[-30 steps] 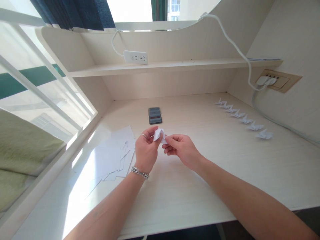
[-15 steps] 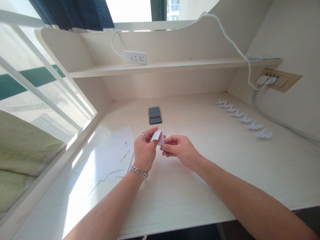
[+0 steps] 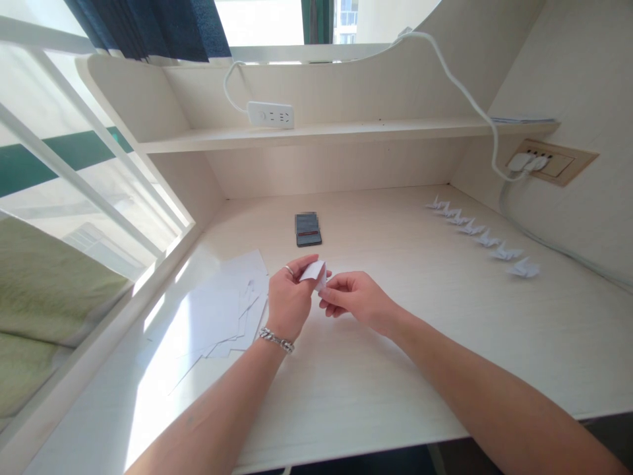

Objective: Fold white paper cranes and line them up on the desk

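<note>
Above the middle of the desk, a small folded piece of white paper (image 3: 313,270) is held between both hands. My left hand (image 3: 291,297), with a ring and a chain bracelet, is closed with thumb and fingers on the paper's left part. My right hand (image 3: 353,297) pinches its lower right corner between thumb and fingertips. Fingers cover part of the folds. Loose white paper sheets (image 3: 217,316) lie overlapping just left of my left hand. Farther right, several folded paper cranes (image 3: 504,252) stand in a slanting row.
A dark phone (image 3: 308,229) lies beyond my hands. On the shelf (image 3: 346,132) at the back rests a white power strip (image 3: 270,115). A white cable (image 3: 459,82) runs to the wall socket (image 3: 554,161) at right. White railing (image 3: 99,152) borders the left side.
The folded paper and both hands stay nearly in place. My right fingers have shifted slightly along the paper's lower corner, and the whole view has drifted a little.
</note>
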Tool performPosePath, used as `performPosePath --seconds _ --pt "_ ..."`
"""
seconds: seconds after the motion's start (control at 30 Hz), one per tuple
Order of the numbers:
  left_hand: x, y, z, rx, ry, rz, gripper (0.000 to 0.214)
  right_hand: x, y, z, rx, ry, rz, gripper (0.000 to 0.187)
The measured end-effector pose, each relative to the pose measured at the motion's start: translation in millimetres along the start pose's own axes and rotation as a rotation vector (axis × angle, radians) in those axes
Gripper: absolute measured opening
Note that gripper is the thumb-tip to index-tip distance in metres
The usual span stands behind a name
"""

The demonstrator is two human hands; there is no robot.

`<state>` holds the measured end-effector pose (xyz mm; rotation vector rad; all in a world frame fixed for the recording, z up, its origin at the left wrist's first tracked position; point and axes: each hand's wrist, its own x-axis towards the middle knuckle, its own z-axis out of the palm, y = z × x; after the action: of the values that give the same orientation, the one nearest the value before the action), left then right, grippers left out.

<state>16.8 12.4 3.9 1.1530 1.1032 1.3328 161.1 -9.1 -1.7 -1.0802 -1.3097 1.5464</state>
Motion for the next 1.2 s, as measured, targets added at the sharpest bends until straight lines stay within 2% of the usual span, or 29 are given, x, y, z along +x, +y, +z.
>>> performPosePath --seconds 0.13,0.3,0.43,0.53,0.73,1.0,1.2 --pt "1.9 -1.6 -1.7 -0.012 -0.028 -0.002 0.048 0.4 0.0 -8.9 -0.179 -0.035 -0.002 0.027" --pt "4.0 -4.8 -4.0 0.103 -0.042 0.025 0.034 2.1 -5.1 -14.8 -0.113 0.215 -0.188 0.026" --pt "1.6 -4.6 -3.0 0.171 -0.124 0.067 0.035 5.6 -0.6 -11.4 -0.113 0.278 -0.266 0.025" --pt "-0.9 -4.0 -2.1 0.147 -0.175 0.095 0.036 7.4 2.2 -9.9 -0.079 0.317 -0.258 0.019" --pt "-3.3 -3.5 -1.5 0.123 -0.202 0.136 0.027 5.7 -4.2 -12.7 -0.029 0.331 -0.167 0.022" --pt "-0.4 -2.7 -3.5 0.13 -0.229 0.046 0.024 5.6 -5.1 -14.4 0.016 0.326 -0.129 0.018" --pt "-0.7 -2.4 -3.5 0.096 -0.247 0.087 0.021 8.0 -2.8 -15.0 0.07 0.319 -0.17 0.015"
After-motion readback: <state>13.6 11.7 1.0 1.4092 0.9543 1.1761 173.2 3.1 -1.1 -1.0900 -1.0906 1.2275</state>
